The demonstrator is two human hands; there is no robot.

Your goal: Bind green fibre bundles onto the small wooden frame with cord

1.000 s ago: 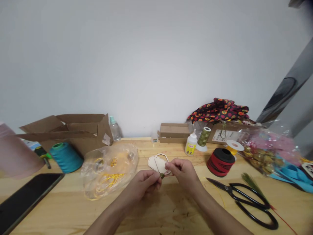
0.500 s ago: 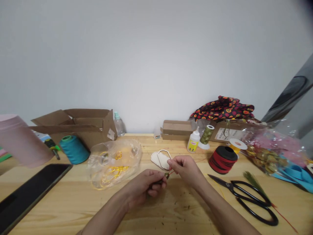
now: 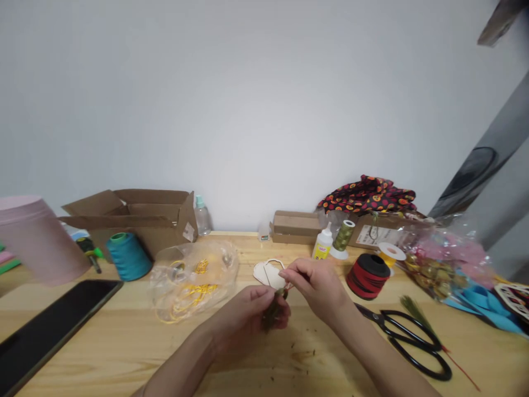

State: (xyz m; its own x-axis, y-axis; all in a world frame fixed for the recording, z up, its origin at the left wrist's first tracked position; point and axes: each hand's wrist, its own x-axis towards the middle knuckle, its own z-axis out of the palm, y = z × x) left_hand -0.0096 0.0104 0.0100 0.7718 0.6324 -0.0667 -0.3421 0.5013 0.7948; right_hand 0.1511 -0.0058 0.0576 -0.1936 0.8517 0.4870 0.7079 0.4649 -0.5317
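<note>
My left hand (image 3: 258, 309) is closed around a small olive-green tassel (image 3: 271, 313), whose threads hang below the fingers. Just to the right, my right hand (image 3: 316, 284) pinches at the tassel's top, where a thin reddish cord (image 3: 288, 285) shows between the fingertips. Behind both hands lie flat cream-coloured cut-out pieces (image 3: 264, 273) with a dark edge, partly covered by the right fingers. A second green tassel (image 3: 415, 311) with a red cord rests beside black-handled scissors (image 3: 407, 331), right of my right forearm.
A clear bag with yellow cord (image 3: 194, 281), a teal thread cone (image 3: 128, 256) and a black phone (image 3: 53, 331) lie left. A glue bottle (image 3: 322, 244), green thread spool (image 3: 344, 236) and red-black spool (image 3: 367, 275) stand right. Cardboard boxes (image 3: 295, 226) line the wall.
My left hand has turned and opened slightly, so more of the green tassel shows. My right hand still pinches at its top. The view has shifted a little to the right.
</note>
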